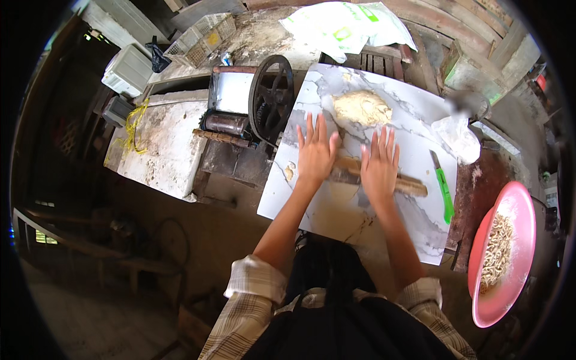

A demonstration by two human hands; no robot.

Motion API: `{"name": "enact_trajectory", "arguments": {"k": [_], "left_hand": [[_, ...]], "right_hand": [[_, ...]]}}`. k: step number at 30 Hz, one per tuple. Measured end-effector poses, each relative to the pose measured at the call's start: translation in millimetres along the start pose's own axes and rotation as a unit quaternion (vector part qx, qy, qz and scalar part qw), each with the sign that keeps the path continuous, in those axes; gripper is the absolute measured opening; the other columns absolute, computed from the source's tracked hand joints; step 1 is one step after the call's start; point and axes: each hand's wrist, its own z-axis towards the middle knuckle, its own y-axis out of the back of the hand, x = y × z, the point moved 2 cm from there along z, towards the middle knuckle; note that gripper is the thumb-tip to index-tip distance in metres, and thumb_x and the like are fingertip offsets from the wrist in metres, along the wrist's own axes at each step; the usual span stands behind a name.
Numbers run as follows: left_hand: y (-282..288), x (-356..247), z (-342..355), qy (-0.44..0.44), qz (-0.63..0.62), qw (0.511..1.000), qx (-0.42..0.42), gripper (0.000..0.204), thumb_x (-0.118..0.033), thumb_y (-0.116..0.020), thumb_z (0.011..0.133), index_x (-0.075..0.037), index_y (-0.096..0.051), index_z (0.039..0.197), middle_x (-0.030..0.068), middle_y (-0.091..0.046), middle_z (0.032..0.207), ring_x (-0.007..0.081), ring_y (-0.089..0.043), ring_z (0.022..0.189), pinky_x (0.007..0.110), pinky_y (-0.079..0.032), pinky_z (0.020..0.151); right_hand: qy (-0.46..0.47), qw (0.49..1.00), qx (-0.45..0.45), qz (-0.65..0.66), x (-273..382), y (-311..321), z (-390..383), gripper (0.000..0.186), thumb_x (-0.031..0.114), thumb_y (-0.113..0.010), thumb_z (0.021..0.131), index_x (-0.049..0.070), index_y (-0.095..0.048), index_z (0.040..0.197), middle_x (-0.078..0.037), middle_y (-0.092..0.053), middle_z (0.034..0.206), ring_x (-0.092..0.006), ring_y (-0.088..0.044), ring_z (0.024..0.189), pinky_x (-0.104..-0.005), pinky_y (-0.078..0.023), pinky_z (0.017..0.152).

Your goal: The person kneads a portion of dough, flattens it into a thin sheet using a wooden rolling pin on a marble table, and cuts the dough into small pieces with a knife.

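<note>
On the marble-patterned board (282, 201), my left hand (315, 150) and my right hand (380, 165) are open, palms down, fingers stretched out, over a blurred wooden rolling pin (411, 185). The palms appear to press on it; exact contact is hidden. A thin, pale tan patch (345, 195), perhaps flattened dough, shows below the pin. A lump of pale dough (363, 107) lies beyond my fingertips, a small scrap (289, 172) left of my left hand. A green-handled blade (444, 195) lies right of my right hand, below a crumpled white bag (457, 138).
A hand-cranked roller machine (225, 125) with a large wheel stands left of the board, beside a stained white slab (165, 153). A pink basin (519, 252) of short pale strands sits at right. A plastic crate (201, 39) and white-green sacks (348, 27) lie at the back.
</note>
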Motion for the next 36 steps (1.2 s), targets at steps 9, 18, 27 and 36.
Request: {"name": "enact_trajectory", "arguments": {"k": [9,18,27,36], "left_hand": [[24.4,-5.8,-78.9,-0.049,0.086,0.993,0.071,0.051,-0.020,-0.035,0.095,0.006,-0.031,0.139,0.0180,-0.041,0.140,0.0309,-0.025,0.138,0.056,-0.011,0.111],[-3.2,3.8,38.9,-0.036,0.067,0.996,-0.038,0.055,-0.023,-0.037,0.096,0.011,-0.026,0.138,0.0232,-0.033,0.143,0.0369,-0.012,0.140,0.057,-0.007,0.111],[20.4,8.1,-49.4,-0.065,0.024,0.994,0.088,0.060,-0.024,-0.040,0.094,0.009,-0.023,0.140,0.0216,-0.032,0.144,0.0353,-0.018,0.140,0.057,-0.008,0.111],[-18.2,-0.7,61.7,-0.094,0.019,0.995,-0.006,0.060,-0.023,-0.043,0.094,0.009,-0.023,0.140,0.0199,-0.027,0.147,0.0355,-0.012,0.141,0.058,-0.005,0.110]], "right_hand": [[0.025,0.997,0.072,-0.022,16.6,40.4,-68.5,0.054,0.028,-0.046,0.091,-0.002,-0.040,0.135,-0.016,-0.033,0.146,-0.0268,-0.026,0.139,-0.0495,-0.017,0.111],[-0.080,0.993,-0.036,-0.081,-3.1,1.6,34.9,0.053,0.031,-0.041,0.095,-0.005,-0.039,0.135,-0.017,-0.031,0.147,-0.0267,-0.019,0.141,-0.0519,-0.011,0.113],[-0.099,0.992,0.052,-0.056,27.0,29.2,-61.8,0.058,0.033,-0.043,0.093,-0.003,-0.036,0.138,-0.018,-0.031,0.147,-0.0310,-0.019,0.140,-0.0517,-0.010,0.113],[-0.146,0.983,-0.040,-0.106,-3.2,6.8,30.6,0.058,0.035,-0.039,0.095,-0.007,-0.038,0.134,-0.019,-0.030,0.147,-0.0286,-0.018,0.141,-0.0517,-0.008,0.113]]}}
